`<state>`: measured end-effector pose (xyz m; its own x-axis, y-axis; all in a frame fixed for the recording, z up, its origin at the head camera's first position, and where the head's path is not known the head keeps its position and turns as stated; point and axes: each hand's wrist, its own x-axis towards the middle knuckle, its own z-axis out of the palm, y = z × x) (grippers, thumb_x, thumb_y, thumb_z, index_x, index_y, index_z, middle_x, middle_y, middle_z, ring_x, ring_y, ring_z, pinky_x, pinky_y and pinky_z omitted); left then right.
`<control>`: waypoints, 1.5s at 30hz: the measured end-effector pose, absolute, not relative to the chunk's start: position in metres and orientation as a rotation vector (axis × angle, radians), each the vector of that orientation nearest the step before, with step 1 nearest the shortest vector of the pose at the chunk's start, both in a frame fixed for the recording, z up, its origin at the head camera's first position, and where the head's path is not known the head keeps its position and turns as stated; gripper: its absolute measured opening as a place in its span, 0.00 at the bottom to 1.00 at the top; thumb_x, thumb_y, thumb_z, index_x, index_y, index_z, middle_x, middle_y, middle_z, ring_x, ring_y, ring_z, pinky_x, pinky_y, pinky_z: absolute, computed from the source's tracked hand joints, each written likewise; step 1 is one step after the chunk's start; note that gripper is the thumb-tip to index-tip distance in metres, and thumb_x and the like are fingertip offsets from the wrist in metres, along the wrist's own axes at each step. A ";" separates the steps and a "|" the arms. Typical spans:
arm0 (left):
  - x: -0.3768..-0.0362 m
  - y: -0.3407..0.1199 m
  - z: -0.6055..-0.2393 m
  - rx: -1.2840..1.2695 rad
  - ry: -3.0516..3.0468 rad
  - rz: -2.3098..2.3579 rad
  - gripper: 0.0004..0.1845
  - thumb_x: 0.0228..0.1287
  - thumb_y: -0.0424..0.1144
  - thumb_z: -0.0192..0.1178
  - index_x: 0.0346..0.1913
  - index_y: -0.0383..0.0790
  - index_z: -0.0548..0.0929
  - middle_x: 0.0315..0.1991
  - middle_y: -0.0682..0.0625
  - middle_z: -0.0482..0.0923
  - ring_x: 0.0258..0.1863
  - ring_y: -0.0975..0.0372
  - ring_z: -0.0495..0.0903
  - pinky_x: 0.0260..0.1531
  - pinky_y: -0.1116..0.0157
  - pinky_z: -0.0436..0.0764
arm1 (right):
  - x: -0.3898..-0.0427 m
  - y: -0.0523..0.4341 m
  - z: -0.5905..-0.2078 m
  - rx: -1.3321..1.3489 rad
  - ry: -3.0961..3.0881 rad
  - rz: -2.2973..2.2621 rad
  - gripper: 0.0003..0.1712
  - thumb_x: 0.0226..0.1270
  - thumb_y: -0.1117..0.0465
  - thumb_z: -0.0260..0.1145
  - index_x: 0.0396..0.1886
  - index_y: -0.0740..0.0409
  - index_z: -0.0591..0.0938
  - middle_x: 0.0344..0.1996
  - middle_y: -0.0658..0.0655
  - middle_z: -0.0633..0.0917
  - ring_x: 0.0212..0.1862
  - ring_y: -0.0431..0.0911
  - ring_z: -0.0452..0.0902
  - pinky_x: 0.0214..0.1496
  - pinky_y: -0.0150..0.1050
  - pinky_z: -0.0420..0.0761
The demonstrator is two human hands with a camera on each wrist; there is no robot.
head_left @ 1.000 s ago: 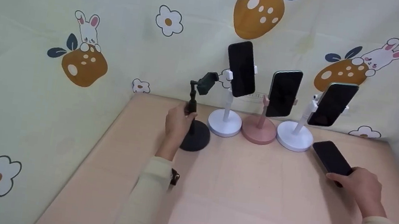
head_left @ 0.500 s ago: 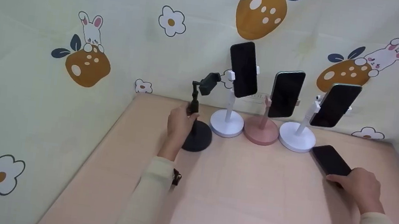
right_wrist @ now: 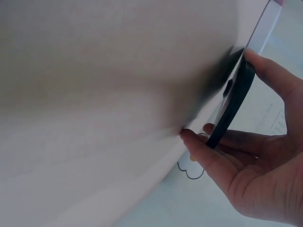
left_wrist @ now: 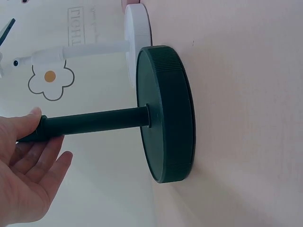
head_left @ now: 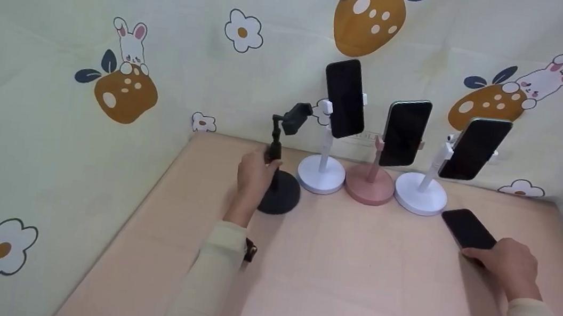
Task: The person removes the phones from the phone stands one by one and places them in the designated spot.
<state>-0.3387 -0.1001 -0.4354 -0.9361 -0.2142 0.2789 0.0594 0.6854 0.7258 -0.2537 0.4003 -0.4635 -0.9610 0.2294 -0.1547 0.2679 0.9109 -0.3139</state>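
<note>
My left hand [head_left: 253, 178] grips the upright of a dark phone stand [head_left: 280, 193] at the table's back left; its holder at the top has no phone in it. Thumb and fingers lie around the pole [left_wrist: 99, 121] in the left wrist view, and the round base stands on the table. At the right, my right hand [head_left: 510, 264] holds a black smartphone [head_left: 467, 229] by its edges, thumb on one side and fingers on the other. In the right wrist view this smartphone [right_wrist: 236, 97] is seen edge-on, tilted, very close to the tabletop.
Beside the dark stand are a white stand [head_left: 321, 174], a pink stand [head_left: 369, 185] and another white stand [head_left: 420, 195], each with an upright phone clamped in it. A patterned cloth wall [head_left: 185, 23] rises behind the pink tabletop [head_left: 337, 272].
The smartphone in my right hand has come down toward the table and tipped flatter. My left hand keeps its hold on the dark stand. The head view has shifted slightly.
</note>
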 end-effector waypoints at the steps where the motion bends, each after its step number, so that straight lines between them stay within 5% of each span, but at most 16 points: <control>1: -0.339 -0.100 -0.435 0.122 -2.556 -1.116 0.13 0.66 0.43 0.66 0.49 0.41 0.84 0.45 0.45 0.89 0.46 0.54 0.87 0.49 0.56 0.83 | -0.254 0.400 -0.464 0.388 2.957 -0.509 0.40 0.53 0.37 0.73 0.32 0.76 0.79 0.25 0.66 0.79 0.29 0.56 0.72 0.26 0.40 0.70; 13: -0.338 -0.100 -0.435 0.123 -2.563 -1.128 0.12 0.66 0.42 0.66 0.48 0.40 0.84 0.45 0.45 0.88 0.47 0.54 0.87 0.50 0.56 0.83 | -0.253 0.402 -0.472 0.396 2.972 -0.490 0.42 0.54 0.36 0.72 0.34 0.78 0.79 0.36 0.77 0.75 0.33 0.61 0.73 0.26 0.45 0.74; 21: -0.338 -0.100 -0.436 0.117 -2.554 -1.128 0.12 0.66 0.43 0.66 0.47 0.40 0.84 0.45 0.44 0.88 0.47 0.54 0.87 0.50 0.56 0.83 | -0.251 0.400 -0.480 0.419 3.002 -0.466 0.41 0.54 0.39 0.72 0.32 0.81 0.79 0.38 0.80 0.65 0.44 0.72 0.62 0.32 0.54 0.74; 45: -0.338 -0.100 -0.434 0.123 -2.567 -1.136 0.12 0.67 0.42 0.65 0.48 0.39 0.84 0.43 0.44 0.88 0.44 0.53 0.87 0.45 0.56 0.84 | -0.249 0.401 -0.482 0.365 2.997 -0.514 0.45 0.57 0.39 0.71 0.36 0.86 0.79 0.37 0.79 0.68 0.41 0.69 0.64 0.39 0.57 0.72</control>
